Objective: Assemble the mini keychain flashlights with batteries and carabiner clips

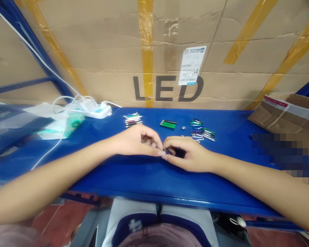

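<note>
Two curled hands (139,140) on one shiny piece (166,151)

Dial centre: two hands, left hand (136,140) and right hand (197,156), sharing at least one small piece (164,152).
Pen-like sticks (133,119): at least five, 10–11 o'clock, tally blurred.
Tubes (168,125): at least three, 12.
Carabiner-like clips (208,133): at least four, overlapping, 2.
Silver disc (183,128): one plain, 1.
Power strip (101,111): one, 10.
White label (192,65): one, toward 1.
</note>
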Tool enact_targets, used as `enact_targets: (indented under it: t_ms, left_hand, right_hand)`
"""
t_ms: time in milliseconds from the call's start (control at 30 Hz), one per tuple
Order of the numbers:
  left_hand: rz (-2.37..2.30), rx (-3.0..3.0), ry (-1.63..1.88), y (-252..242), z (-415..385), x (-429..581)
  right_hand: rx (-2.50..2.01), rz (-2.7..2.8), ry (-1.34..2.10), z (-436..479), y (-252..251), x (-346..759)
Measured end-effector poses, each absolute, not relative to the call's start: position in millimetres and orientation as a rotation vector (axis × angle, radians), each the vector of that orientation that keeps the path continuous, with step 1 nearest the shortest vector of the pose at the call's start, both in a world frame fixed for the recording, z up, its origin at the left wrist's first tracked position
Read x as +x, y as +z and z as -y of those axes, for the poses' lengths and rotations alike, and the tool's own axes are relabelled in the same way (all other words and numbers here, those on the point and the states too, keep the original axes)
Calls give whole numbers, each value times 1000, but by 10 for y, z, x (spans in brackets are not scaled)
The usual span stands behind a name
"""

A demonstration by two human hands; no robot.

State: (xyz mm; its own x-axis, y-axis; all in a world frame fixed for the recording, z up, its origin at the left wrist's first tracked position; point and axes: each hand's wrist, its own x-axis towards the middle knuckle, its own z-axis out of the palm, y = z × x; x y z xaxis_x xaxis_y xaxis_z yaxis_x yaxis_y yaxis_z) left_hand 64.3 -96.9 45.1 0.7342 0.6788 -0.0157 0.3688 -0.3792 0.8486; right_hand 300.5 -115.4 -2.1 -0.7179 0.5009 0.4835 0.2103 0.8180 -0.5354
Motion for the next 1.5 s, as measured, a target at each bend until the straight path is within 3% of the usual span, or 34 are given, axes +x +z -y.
enact_targets:
  t_ms: [600,1500]
  left_hand:
    - [-934,1793,376,400,935,665]
    - [-817,2128,577,403,849,588]
  right_hand:
    - [-509,2385,555,1144,-25,3005]
    - [-489,2367,566,1153,-27,3009]
